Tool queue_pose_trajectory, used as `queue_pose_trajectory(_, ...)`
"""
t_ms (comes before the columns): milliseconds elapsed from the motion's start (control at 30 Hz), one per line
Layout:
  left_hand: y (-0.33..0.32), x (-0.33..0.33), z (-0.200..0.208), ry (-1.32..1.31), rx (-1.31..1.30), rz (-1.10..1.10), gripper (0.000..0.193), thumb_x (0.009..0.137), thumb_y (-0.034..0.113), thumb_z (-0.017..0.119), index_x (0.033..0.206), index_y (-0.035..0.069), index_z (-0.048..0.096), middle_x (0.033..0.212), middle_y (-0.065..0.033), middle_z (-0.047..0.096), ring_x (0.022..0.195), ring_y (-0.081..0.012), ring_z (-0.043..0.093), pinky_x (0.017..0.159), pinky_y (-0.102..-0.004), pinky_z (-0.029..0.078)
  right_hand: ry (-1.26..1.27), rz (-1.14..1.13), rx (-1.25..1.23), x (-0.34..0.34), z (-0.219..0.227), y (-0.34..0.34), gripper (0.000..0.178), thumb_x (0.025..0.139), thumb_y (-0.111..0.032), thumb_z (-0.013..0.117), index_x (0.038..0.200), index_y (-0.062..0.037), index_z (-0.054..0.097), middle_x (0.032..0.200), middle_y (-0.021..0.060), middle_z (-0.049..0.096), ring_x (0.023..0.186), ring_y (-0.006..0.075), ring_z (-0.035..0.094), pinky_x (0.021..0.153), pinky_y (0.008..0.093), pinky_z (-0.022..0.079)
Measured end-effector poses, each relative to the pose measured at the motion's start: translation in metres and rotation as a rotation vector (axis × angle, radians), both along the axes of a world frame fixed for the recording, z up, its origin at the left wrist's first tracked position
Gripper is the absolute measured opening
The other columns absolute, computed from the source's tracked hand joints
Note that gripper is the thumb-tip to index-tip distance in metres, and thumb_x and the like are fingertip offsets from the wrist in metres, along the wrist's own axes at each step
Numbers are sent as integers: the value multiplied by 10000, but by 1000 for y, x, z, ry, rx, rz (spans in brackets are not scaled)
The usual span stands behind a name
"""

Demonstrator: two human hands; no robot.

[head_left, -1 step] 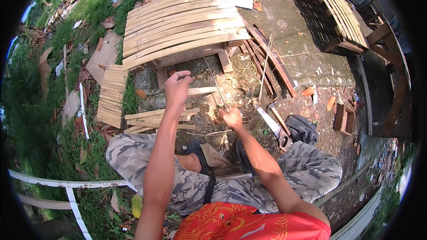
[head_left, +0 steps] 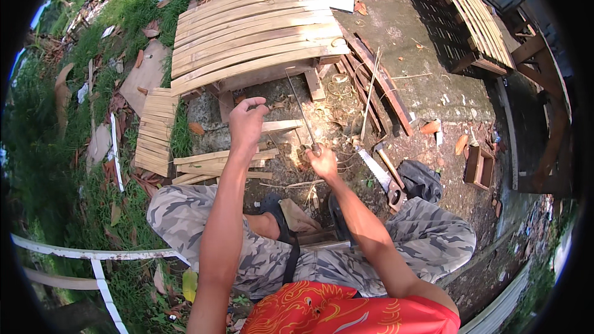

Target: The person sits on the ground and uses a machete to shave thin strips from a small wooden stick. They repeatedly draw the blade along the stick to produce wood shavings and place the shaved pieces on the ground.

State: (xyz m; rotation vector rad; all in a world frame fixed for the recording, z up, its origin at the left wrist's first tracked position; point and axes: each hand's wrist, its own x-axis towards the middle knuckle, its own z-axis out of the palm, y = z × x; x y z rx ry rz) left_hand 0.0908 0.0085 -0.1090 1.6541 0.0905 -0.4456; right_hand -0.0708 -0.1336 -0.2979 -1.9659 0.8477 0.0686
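My right hand (head_left: 322, 162) is closed round the handle end of a long, thin metal tool (head_left: 302, 108) that looks like a narrow blade or rod. It points up and away toward the slatted bench. My left hand (head_left: 247, 122) is raised at the near edge of that bench, fingers curled in. Anything between its fingers is too small or hidden to name. The bench (head_left: 253, 37) has a top of pale bamboo-like slats on wooden legs. Loose slats (head_left: 210, 166) lie on the ground below my left hand, and another pale strip (head_left: 281, 126) lies between my hands.
A handsaw (head_left: 378, 173), a hammer (head_left: 388, 164) and a dark bag (head_left: 421, 179) lie right of my right hand. Dark planks (head_left: 383, 86) lean beside the bench. Farther right are a small wooden box (head_left: 479, 167) and another slatted bench (head_left: 473, 15). A slatted panel (head_left: 153, 133) lies left.
The far end of the thin tool has tilted slightly up and away in my right hand. My left hand has hardly moved.
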Motion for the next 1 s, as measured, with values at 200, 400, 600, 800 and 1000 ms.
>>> queue_pose_trajectory(200, -8, 4, 4, -8, 39, -23, 247, 801, 43, 627, 1045, 3, 639, 687, 21, 552, 585, -55, 430, 526, -233, 328, 640, 9, 189, -12, -58, 3, 418, 800, -343, 649, 911, 60, 665, 757, 190, 681, 684, 258, 691, 639, 390, 537)
queue_pose_trajectory(400, -3, -2, 10, 9, 48, -35, 269, 808, -9, 601, 1076, -3, 614, 709, 30, 535, 605, -48, 443, 540, -212, 332, 390, -254, 1042, -10, -46, -17, 211, 904, -163, 534, 992, -21, 664, 524, -4, 410, 440, 154, 423, 423, 370, 378)
queue_pose_trajectory(600, 3, -2, 6, 29, 22, -41, 275, 804, -3, 597, 1079, -21, 600, 697, 36, 523, 595, -37, 432, 526, -206, 311, -379, -89, 65, 0, -10, -12, 313, 852, -280, 660, 769, 11, 581, 573, 96, 540, 521, 198, 505, 552, 364, 430)
queue_pose_trajectory(800, -10, -10, 8, -20, 57, -85, 279, 806, -6, 588, 1084, -21, 600, 665, 51, 514, 574, -27, 411, 511, -205, 291, 445, -8, 182, -25, -58, -1, 250, 838, -212, 646, 781, 27, 602, 643, 158, 611, 517, 211, 591, 532, 375, 487)
queue_pose_trajectory(1000, -11, -15, 10, -24, 75, -122, 280, 810, -1, 588, 1089, -15, 601, 658, 57, 511, 559, -23, 400, 488, -215, 286, 277, -7, 273, -13, -23, -12, 251, 827, -210, 688, 778, 18, 596, 602, 98, 579, 458, 193, 540, 480, 369, 453)
